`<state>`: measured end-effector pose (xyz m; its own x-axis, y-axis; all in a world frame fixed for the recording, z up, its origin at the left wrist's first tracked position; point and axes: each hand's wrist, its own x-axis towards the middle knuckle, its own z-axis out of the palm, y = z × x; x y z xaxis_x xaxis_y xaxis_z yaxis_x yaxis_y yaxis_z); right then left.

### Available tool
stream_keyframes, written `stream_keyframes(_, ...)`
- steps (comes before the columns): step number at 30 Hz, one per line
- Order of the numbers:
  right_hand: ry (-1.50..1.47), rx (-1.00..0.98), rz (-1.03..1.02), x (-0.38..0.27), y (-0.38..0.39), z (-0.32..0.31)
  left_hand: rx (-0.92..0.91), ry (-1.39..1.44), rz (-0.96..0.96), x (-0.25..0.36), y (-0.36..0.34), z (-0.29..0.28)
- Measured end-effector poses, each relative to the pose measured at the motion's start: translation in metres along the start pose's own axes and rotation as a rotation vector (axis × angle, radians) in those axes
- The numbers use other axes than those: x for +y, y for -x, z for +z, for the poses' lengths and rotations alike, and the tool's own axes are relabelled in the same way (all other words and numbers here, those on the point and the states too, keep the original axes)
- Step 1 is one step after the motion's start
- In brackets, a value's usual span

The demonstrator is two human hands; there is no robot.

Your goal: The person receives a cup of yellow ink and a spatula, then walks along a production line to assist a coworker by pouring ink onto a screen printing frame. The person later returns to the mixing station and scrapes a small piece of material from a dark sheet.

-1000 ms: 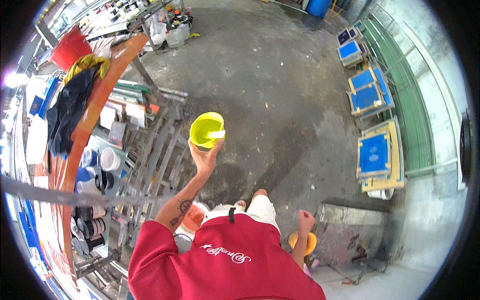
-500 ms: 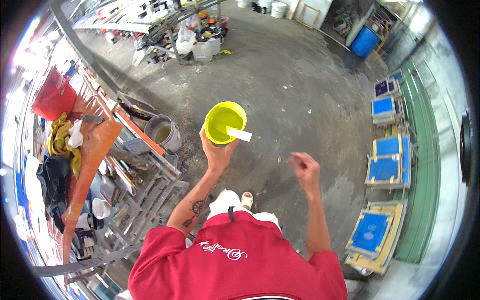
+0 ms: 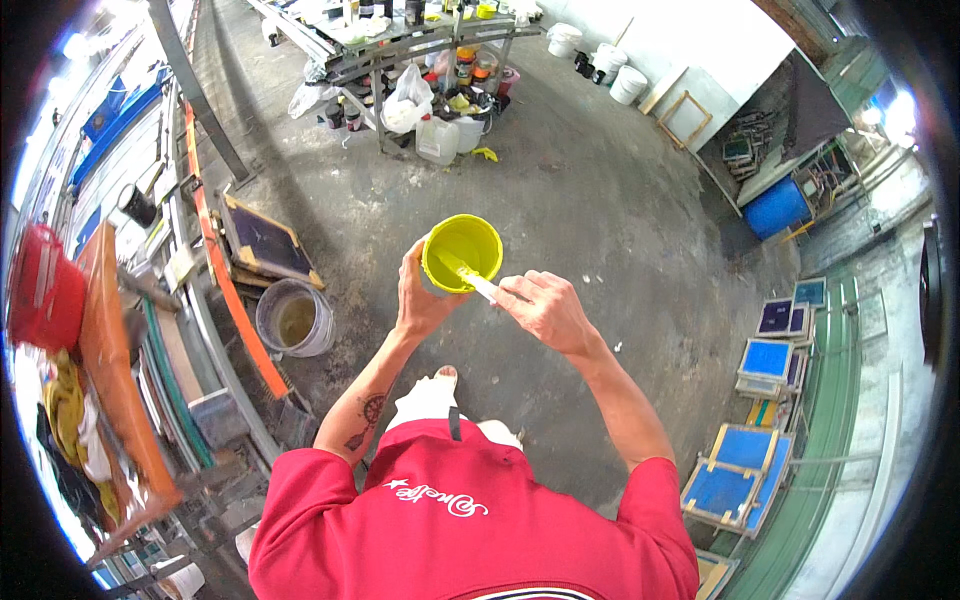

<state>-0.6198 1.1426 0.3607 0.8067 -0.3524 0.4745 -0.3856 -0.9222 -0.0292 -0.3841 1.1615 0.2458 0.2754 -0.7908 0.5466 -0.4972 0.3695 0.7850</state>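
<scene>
In my left hand [image 3: 420,300] is a tub of yellow-green paint [image 3: 478,235], its rim coated in the same colour. Fingers wrap round its left and lower side, and the mouth faces up toward me. A flat white stirring stick [image 3: 482,287] leans over the near right rim, its inner end smeared with paint. My right hand [image 3: 545,308] pinches the stick's outer end, just right of the tub. How deep the stick reaches is hard to make out.
A grey bucket [image 3: 296,318] stands on the floor to the left, beside an orange-edged rack. Ahead is a bench [image 3: 415,48] with jugs and bags beneath. Framed blue screens [image 3: 765,358] lean along the right wall. A blue barrel [image 3: 776,207] is at the far right.
My right hand has come left and taken hold of the white stick. The tub is slightly further right in view. The surroundings have shifted as I moved forward.
</scene>
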Motion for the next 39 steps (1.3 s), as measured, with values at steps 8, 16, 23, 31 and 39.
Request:
stream_keyframes(8, 0.096, -0.040, -0.126, 0.220, -0.131, -0.004, -0.093, -0.015, 0.036, -0.076, -0.184, 0.101)
stream_keyframes(16, 0.164, -0.011, -0.222, 0.479, -0.214, 0.047, -0.193, 0.092, -0.044, -0.148, -0.370, 0.211)
stream_keyframes(23, -0.248, -0.023, 0.378, 0.672, -0.264, 0.094, 0.042, -0.153, 0.057, -0.226, -0.517, 0.310)
stream_keyframes(31, -0.519, 0.161, 0.541, 0.828, -0.303, 0.130, 0.097, -0.026, -0.053, -0.284, -0.652, 0.453)
stream_keyframes(39, -0.055, -0.032, 0.002, 1.039, -0.363, 0.147, 0.152, 0.019, -0.104, -0.384, -0.807, 0.582)
